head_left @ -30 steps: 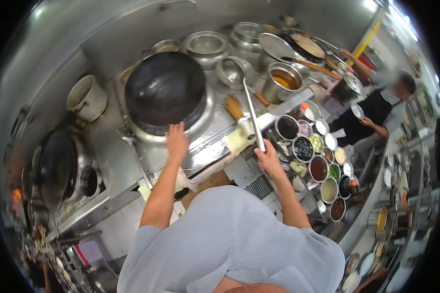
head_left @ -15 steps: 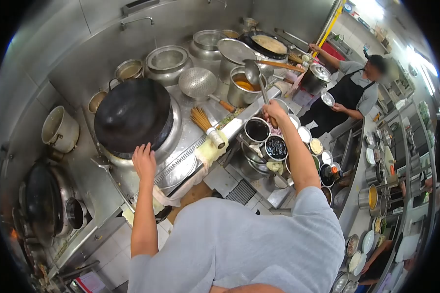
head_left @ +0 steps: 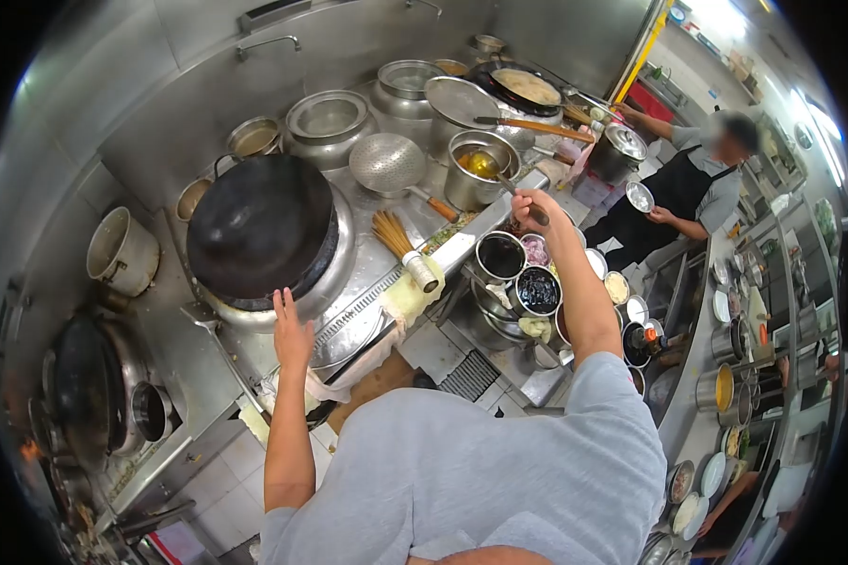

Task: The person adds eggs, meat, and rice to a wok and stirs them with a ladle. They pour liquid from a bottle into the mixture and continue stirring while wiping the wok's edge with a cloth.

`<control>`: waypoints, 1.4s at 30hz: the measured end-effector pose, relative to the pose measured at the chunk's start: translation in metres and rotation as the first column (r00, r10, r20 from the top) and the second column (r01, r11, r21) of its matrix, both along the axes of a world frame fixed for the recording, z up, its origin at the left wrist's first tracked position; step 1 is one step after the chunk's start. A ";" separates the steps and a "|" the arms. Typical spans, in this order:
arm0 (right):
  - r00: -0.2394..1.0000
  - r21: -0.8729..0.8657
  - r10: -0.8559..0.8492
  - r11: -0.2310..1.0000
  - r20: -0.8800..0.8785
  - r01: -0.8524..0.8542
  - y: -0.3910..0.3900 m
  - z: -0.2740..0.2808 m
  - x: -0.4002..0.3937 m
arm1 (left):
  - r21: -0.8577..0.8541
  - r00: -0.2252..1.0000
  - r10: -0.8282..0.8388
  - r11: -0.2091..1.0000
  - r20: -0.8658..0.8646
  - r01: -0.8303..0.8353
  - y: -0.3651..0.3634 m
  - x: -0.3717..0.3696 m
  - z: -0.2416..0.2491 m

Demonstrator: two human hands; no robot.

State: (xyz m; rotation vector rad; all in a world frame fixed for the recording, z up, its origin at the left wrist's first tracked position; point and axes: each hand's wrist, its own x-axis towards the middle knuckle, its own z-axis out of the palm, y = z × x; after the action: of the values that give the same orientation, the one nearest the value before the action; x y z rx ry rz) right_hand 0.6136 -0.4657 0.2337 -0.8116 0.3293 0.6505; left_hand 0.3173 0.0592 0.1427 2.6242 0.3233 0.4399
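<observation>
Ladle (head_left: 507, 184), head view: bowl end inside the metal pot (head_left: 466, 194), at the yellow liquid (head_left: 481, 165); handle slopes up to the right hand (head_left: 539, 207), fingers closed around it. Left hand (head_left: 293, 339): fingers open and extended at the near rim of the black wok (head_left: 259, 226); contact cannot be told. Perforated strainer (head_left: 384, 162) beside pot; bamboo brush (head_left: 393, 235) between wok and right hand.
</observation>
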 end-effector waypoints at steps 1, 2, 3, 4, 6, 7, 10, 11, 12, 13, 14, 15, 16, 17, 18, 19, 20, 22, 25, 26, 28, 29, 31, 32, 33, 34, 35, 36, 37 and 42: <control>1.000 0.027 -0.016 1.000 0.012 0.016 -0.001 0.000 -0.003 | -0.010 1.000 -0.004 1.000 0.011 0.004 -0.001 0.001 -0.001; 0.999 0.055 -0.034 0.998 0.025 0.032 -0.002 0.000 -0.006 | -0.018 1.000 -0.006 1.000 0.012 0.006 -0.001 0.002 -0.002; 0.998 0.083 -0.052 0.995 0.037 0.048 -0.005 0.000 -0.008 | -0.025 1.000 -0.008 1.000 0.013 0.008 -0.001 0.002 -0.002; 0.997 0.069 -0.050 0.997 0.056 0.046 -0.008 0.000 -0.009 | -0.032 1.000 -0.010 0.999 0.013 0.010 -0.001 0.002 -0.003; 0.995 0.041 -0.045 0.998 0.093 0.041 -0.013 0.000 -0.013 | -0.043 1.000 -0.015 0.999 0.001 0.015 -0.001 0.002 -0.002; 0.994 0.023 -0.050 0.999 0.099 0.048 -0.015 0.002 -0.014 | -0.047 1.000 -0.017 0.999 -0.005 0.016 -0.001 0.002 -0.001; 0.989 -0.019 -0.084 0.996 0.119 0.087 -0.015 0.011 -0.023 | -0.032 1.000 -0.022 0.999 -0.005 0.022 -0.001 0.002 -0.002; 0.986 -0.027 -0.106 0.993 0.127 0.111 -0.014 0.015 -0.025 | -0.034 1.000 -0.025 0.999 -0.013 0.025 -0.001 0.002 -0.002; 0.982 -0.035 -0.127 0.991 0.137 0.133 -0.013 0.016 -0.027 | -0.035 0.999 -0.027 0.999 -0.020 0.026 -0.001 0.002 0.000; 0.981 -0.017 -0.129 0.991 0.146 0.132 -0.015 0.015 -0.027 | -0.036 0.999 -0.027 0.999 -0.027 0.026 -0.001 0.002 0.001; 0.979 0.001 -0.129 0.991 0.155 0.131 -0.016 0.015 -0.027 | -0.030 0.999 -0.029 0.999 -0.024 0.029 -0.001 0.001 0.001; 0.978 0.018 -0.129 0.992 0.162 0.128 -0.017 0.014 -0.025 | -0.026 0.999 -0.031 0.999 -0.024 0.031 -0.001 0.002 0.001; 0.979 0.026 -0.130 0.991 0.159 0.127 -0.017 0.013 -0.025 | -0.021 0.999 -0.033 0.999 -0.022 0.033 0.000 0.002 0.001; 0.979 0.034 -0.130 0.991 0.156 0.126 -0.017 0.013 -0.024 | -0.023 0.999 -0.036 0.999 -0.031 0.035 0.000 0.002 0.001; 0.980 0.042 -0.128 0.991 0.154 0.123 -0.016 0.014 -0.023 | -0.026 0.999 -0.037 0.999 -0.040 0.036 0.001 0.002 0.001; 0.977 0.027 -0.137 0.991 0.162 0.134 -0.014 0.014 -0.022 | -0.028 0.998 -0.036 0.999 -0.048 0.035 0.001 0.002 0.001; 0.975 0.011 -0.142 0.990 0.170 0.142 -0.013 0.014 -0.024 | -0.036 0.998 -0.048 0.998 -0.032 0.046 0.002 0.002 0.000; 0.975 0.045 -0.091 0.995 0.203 0.084 -0.008 0.016 -0.026 | -0.054 0.999 -0.048 0.997 -0.004 0.048 0.003 0.002 -0.003; 0.947 0.162 -0.010 0.986 0.320 -0.044 0.010 0.019 -0.035 | 0.063 0.985 -0.103 0.993 0.138 0.095 0.007 0.003 -0.014; 0.953 0.224 0.009 0.971 0.303 -0.080 0.027 0.032 -0.047 | 0.079 0.985 -0.098 0.993 0.145 0.088 0.008 0.003 -0.015; 0.964 0.427 0.083 0.884 0.252 -0.188 0.067 0.057 -0.071 | -0.009 0.997 0.001 1.000 0.075 -0.001 0.007 0.005 -0.014; 0.957 0.493 0.123 0.836 0.261 -0.242 0.087 0.060 -0.078 | -0.026 0.999 0.024 0.999 0.034 -0.024 0.008 0.005 -0.010; 0.972 0.579 0.146 0.783 0.185 -0.228 0.131 0.068 -0.102 | -0.038 0.998 0.041 0.998 -0.037 -0.042 0.007 0.001 0.005; 0.977 0.614 0.163 0.760 0.140 -0.214 0.152 0.070 -0.112 | -0.039 0.997 0.041 0.998 -0.070 -0.044 0.004 -0.002 0.015; 0.966 0.637 0.223 0.727 0.134 -0.256 0.174 0.066 -0.117 | -0.041 0.994 0.035 0.998 -0.100 -0.040 0.002 -0.003 0.021; 0.952 0.658 0.280 0.695 0.127 -0.292 0.196 0.056 -0.122 | -0.038 0.997 0.024 0.999 -0.069 -0.027 0.003 -0.003 0.020; 0.946 0.640 0.303 0.707 0.111 -0.302 0.219 0.047 -0.127 | -0.037 0.999 0.013 0.999 -0.038 -0.014 0.005 -0.003 0.017; 0.934 0.605 0.346 0.728 0.084 -0.324 0.239 0.038 -0.129 | -0.034 1.000 0.000 0.999 -0.005 -0.001 0.008 -0.004 0.014; 0.927 0.529 0.370 0.776 0.058 -0.343 0.260 0.033 -0.132 | -0.010 0.999 0.010 1.000 0.035 -0.010 0.010 -0.002 0.012; 0.745 -0.589 0.611 0.716 0.270 -0.374 0.314 0.048 -0.151 | -0.053 0.992 -0.005 0.999 -0.123 -0.001 0.016 -0.010 0.022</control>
State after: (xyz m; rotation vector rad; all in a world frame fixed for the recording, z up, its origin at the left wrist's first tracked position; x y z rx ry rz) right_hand 0.4626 -0.1515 0.2817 -1.5666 -0.1868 0.8816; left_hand 0.3069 0.0750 0.1645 2.6044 0.3672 0.2657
